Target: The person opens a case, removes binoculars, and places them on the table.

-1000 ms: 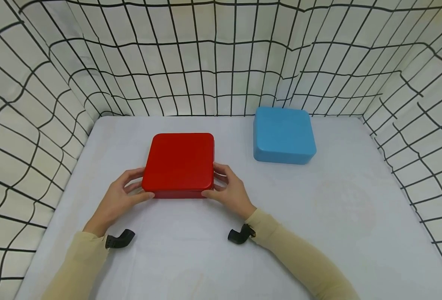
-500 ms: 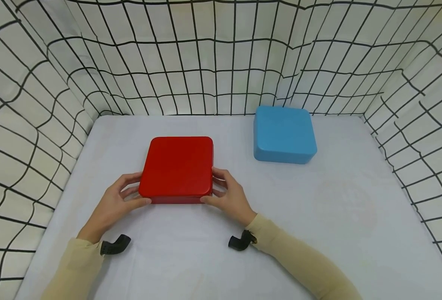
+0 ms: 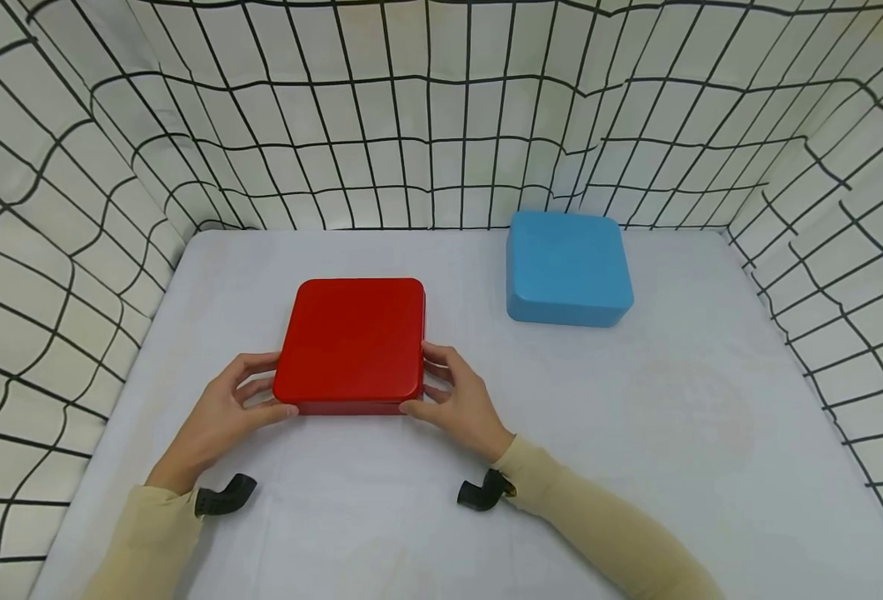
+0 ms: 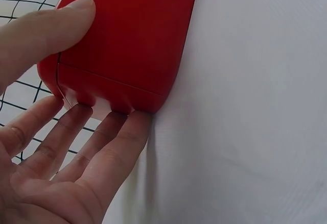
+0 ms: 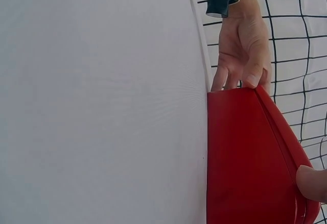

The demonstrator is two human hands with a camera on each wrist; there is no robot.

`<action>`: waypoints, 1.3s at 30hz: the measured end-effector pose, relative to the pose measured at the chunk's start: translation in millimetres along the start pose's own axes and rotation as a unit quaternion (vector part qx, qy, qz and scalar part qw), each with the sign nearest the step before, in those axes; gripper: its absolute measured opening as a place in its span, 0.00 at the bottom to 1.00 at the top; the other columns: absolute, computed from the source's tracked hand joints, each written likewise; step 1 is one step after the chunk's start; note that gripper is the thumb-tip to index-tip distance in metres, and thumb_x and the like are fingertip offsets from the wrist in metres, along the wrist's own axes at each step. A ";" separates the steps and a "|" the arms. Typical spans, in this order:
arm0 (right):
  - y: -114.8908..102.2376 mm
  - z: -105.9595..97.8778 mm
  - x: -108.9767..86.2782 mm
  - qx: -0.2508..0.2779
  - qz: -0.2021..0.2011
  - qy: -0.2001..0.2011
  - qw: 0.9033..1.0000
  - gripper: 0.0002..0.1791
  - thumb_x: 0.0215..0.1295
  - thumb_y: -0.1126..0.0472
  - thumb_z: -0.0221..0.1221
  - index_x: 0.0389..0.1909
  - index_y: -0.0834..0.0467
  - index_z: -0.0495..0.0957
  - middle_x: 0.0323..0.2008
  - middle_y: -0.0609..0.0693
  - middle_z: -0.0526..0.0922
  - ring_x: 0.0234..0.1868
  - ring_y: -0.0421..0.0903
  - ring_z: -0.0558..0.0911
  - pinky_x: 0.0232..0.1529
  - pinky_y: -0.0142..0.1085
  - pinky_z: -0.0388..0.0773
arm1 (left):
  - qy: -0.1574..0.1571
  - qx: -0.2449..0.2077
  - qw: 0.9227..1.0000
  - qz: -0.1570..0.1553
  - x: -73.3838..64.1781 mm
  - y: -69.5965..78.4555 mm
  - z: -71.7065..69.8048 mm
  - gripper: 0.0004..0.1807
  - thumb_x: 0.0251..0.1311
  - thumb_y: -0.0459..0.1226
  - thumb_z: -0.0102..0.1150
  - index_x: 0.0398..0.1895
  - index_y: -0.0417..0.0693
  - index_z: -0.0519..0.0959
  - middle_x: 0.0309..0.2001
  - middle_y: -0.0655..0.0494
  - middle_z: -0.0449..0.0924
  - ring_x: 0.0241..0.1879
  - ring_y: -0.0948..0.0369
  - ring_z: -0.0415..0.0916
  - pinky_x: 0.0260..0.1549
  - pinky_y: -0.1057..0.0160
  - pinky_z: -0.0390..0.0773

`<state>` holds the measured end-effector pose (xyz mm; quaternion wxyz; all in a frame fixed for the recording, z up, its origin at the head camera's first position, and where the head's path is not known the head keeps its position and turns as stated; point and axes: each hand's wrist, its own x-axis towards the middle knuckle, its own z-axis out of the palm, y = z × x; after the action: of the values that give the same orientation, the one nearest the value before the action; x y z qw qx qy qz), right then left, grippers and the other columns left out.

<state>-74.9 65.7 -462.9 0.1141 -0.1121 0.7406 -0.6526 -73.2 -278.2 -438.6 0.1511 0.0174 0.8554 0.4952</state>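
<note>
A red box (image 3: 351, 342) with rounded corners and a thin lid seam lies on the white tabletop, left of centre in the head view. My left hand (image 3: 220, 417) grips its left front corner. In the left wrist view the thumb (image 4: 71, 22) presses the front wall near the seam, while the fingertips meet the box's left end. The right hand (image 3: 462, 402) holds the opposite front corner, thumb on the front and fingers along the right side. Only that hand's thumb (image 5: 312, 184) shows in the right wrist view, with the left hand at the far end.
Farther back on the right is a blue rounded box (image 3: 571, 268), near the table's rear edge. White walls with a black wire-like grid (image 3: 449, 147) enclose the white table (image 3: 681, 400) at the back and both sides. Each wrist carries a small black camera (image 3: 226, 495).
Both hands have drawn the red box toward the person and slightly left across the table, keeping their hold. The blue box has stayed put.
</note>
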 end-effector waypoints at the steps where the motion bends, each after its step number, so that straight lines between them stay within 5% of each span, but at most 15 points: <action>1: -0.2 0.1 -0.7 0.000 0.001 0.000 1.000 0.46 0.59 0.64 0.73 0.76 0.50 0.62 0.75 0.47 0.68 0.74 0.52 0.72 0.63 0.48 0.80 | -0.001 -0.002 1.000 0.002 -0.6 0.2 0.2 0.43 0.60 0.48 0.74 0.76 0.55 0.62 0.75 0.50 0.63 0.59 0.79 0.72 0.49 0.75 0.82; 20: -2.3 0.3 -9.7 0.008 0.001 -0.017 1.000 0.46 0.59 0.65 0.73 0.76 0.49 0.62 0.75 0.47 0.67 0.74 0.52 0.71 0.65 0.48 0.80 | -0.014 -0.046 0.998 0.038 -9.1 -4.5 1.4 0.40 0.59 0.39 0.75 0.71 0.47 0.63 0.72 0.53 0.64 0.56 0.82 0.75 0.49 0.76 0.82; 33: -2.9 -0.2 -13.3 0.008 0.002 -0.024 1.000 0.46 0.59 0.64 0.73 0.76 0.47 0.61 0.75 0.47 0.67 0.74 0.52 0.71 0.65 0.49 0.79 | -0.025 -0.042 0.998 0.043 -11.5 -6.7 -1.5 0.39 0.61 0.37 0.73 0.72 0.47 0.63 0.71 0.55 0.65 0.56 0.83 0.74 0.49 0.77 0.82; 39: -1.9 -3.9 -10.9 0.004 0.021 -0.021 1.000 0.43 0.62 0.59 0.72 0.75 0.45 0.62 0.74 0.45 0.68 0.72 0.51 0.73 0.65 0.46 0.80 | -0.024 0.008 0.999 0.026 -9.2 -4.3 -8.5 0.31 0.71 0.45 0.63 0.73 0.51 0.65 0.71 0.52 0.66 0.55 0.84 0.74 0.49 0.76 0.80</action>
<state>-65.8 72.6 -460.3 0.1437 -0.1092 0.7378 -0.6504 -66.2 -289.2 -436.1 0.1587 0.0525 0.8545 0.4918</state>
